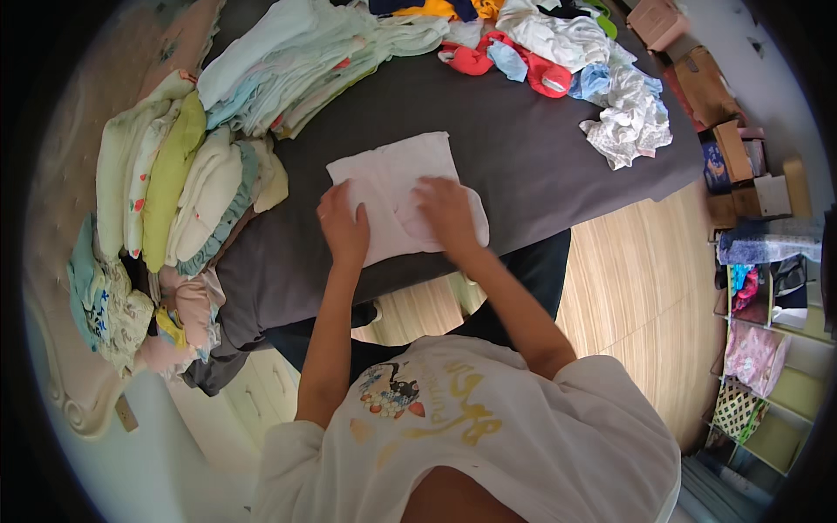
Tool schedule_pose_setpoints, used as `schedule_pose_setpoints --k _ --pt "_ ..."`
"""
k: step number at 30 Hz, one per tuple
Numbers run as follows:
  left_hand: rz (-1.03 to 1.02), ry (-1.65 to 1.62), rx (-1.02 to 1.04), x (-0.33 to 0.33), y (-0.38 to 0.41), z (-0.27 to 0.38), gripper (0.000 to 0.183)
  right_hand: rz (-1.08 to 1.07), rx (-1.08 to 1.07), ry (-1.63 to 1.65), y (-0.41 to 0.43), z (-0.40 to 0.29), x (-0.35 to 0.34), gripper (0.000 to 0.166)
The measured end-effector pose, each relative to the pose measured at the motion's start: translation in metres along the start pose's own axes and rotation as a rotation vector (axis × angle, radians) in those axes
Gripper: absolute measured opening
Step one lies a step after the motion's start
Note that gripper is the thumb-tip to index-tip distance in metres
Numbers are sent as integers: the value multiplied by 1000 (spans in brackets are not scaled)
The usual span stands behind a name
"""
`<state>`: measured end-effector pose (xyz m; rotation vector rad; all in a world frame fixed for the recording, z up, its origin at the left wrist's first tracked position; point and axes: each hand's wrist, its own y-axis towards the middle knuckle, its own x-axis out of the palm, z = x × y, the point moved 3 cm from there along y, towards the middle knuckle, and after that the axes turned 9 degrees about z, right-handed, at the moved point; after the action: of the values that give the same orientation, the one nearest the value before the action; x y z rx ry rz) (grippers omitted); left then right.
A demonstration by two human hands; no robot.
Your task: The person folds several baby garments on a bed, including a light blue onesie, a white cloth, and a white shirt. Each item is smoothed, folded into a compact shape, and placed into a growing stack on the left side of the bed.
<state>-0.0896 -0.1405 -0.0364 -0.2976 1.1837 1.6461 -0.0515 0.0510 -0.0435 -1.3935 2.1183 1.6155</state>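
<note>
A pale pink cloth garment [405, 157] lies folded into a rough rectangle near the front edge of the bed, on a dark grey sheet [523, 150]. On its left edge rests my left hand [344, 222], thumb spread away from the fingers. My right hand [448, 212], slightly blurred, lies over the right part of the cloth with its fingers curved. A rounded flap of the fabric sticks out to the right of that hand. Both palms face down, and what is under them is hidden.
Stacked folded clothes [288, 65] spread across the back left, beside upright folded quilts [150, 176]. Crumpled garments [628, 124] lie at the back right. A padded headboard [59, 196] borders the left; cardboard boxes [732, 150] and a cube shelf [778, 379] stand right, beyond the wooden floor [628, 294].
</note>
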Motion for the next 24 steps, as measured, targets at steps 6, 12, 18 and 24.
schedule_pose_setpoints --k 6,12,18,24 --pt "-265 1 414 28 17 34 33 -256 15 190 25 54 -1 27" --pt "-584 144 583 25 30 26 18 -551 -29 79 25 54 21 24" --pt "-441 -57 505 1 35 13 17 -471 -210 -22 28 34 26 23" --pt "-339 -149 409 -9 39 15 22 -646 -210 -50 29 4 55 20"
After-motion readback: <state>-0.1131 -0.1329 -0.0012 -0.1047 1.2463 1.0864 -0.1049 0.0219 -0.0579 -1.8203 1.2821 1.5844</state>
